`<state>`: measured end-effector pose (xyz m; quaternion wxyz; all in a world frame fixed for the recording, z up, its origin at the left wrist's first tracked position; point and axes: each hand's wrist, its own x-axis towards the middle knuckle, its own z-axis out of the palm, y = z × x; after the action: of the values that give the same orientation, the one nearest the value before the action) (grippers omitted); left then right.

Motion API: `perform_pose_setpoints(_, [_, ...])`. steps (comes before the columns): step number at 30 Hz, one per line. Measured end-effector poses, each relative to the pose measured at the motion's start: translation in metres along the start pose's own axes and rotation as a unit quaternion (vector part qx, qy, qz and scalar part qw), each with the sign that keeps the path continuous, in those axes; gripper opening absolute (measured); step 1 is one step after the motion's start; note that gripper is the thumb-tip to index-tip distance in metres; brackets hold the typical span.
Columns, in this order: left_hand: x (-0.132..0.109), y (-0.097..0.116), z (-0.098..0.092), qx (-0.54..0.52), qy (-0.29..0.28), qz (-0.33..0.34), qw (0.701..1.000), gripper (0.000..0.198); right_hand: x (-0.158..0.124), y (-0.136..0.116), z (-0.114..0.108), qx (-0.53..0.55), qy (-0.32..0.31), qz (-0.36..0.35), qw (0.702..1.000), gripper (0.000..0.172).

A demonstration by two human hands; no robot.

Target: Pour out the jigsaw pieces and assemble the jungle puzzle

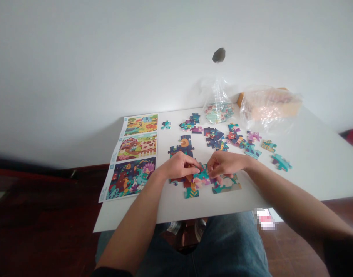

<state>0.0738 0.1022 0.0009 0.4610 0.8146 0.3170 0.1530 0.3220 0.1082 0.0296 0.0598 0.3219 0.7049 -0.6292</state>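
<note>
Joined puzzle pieces (185,141) form a partial picture on the white table, partly covered by my hands. My left hand (180,166) rests over its middle, thumb and fingers closed on the edge of a teal and pink puzzle piece (202,180). My right hand (225,163) is just to the right, its fingers pinched at the same piece's right side. Below the right hand lies a joined section with a white rabbit (228,183). A teal piece with yellow leaves (191,192) sits at the picture's lower edge.
A picture sheet (138,154) lies at the table's left. Loose puzzle pieces (213,137) are scattered behind and right of my hands. Farther back are a clear bag of pieces (219,111) and a plastic-wrapped box (280,105) by the wall. The table's front edge (176,222) is above my lap.
</note>
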Motion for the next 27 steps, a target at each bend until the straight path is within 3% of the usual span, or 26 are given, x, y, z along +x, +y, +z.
perform_pose_setpoints(11, [0.0006,-0.0014,-0.0009,0.029,-0.022,0.008,0.999,0.019,0.0002,0.0032,-0.0036,-0.020,-0.024,0.018,0.999,0.018])
perform_pose_setpoints(27, [0.0017,-0.0032,-0.0005,0.031,-0.010,0.025,0.999,0.017,0.0014,0.0008,0.0007,-0.043,-0.074,0.058,0.995,0.015])
